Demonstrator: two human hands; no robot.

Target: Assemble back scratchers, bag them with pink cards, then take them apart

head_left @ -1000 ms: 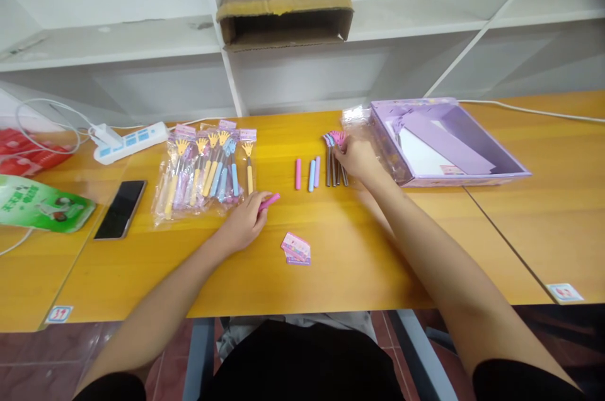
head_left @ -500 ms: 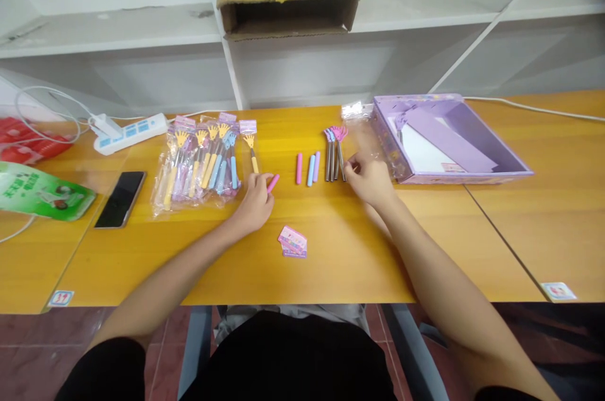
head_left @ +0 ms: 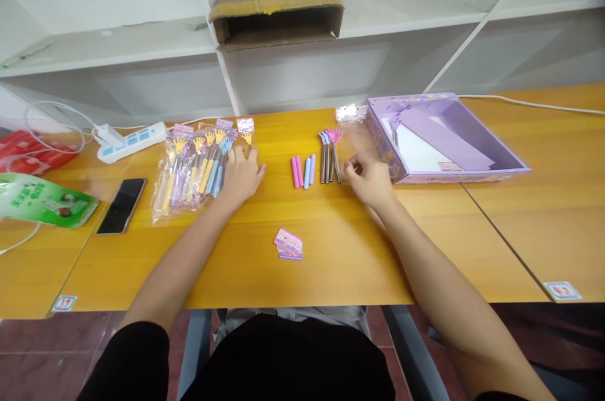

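My left hand lies over the bagged yellow hand-shaped back scratcher at the right end of the packaged row, its fingers stretched out. Beside it is a pile of bagged back scratchers in yellow, blue and purple. My right hand is curled, thumb and finger together, just right of the metal rods; what it pinches, if anything, is hidden. Unbagged back scratchers with pink, blue and purple heads lie there. Several loose handle sleeves, pink, blue and purple, lie side by side between my hands.
A purple open box stands at the right, with a clear plastic bag against it. Small pink cards lie in front. At left are a phone, a power strip and a green packet. A cardboard box sits on the shelf.
My left hand has let go of a pink sleeve, which now lies in the row with the others, and has moved left onto the bagged yellow back scratcher. My right hand has barely moved.
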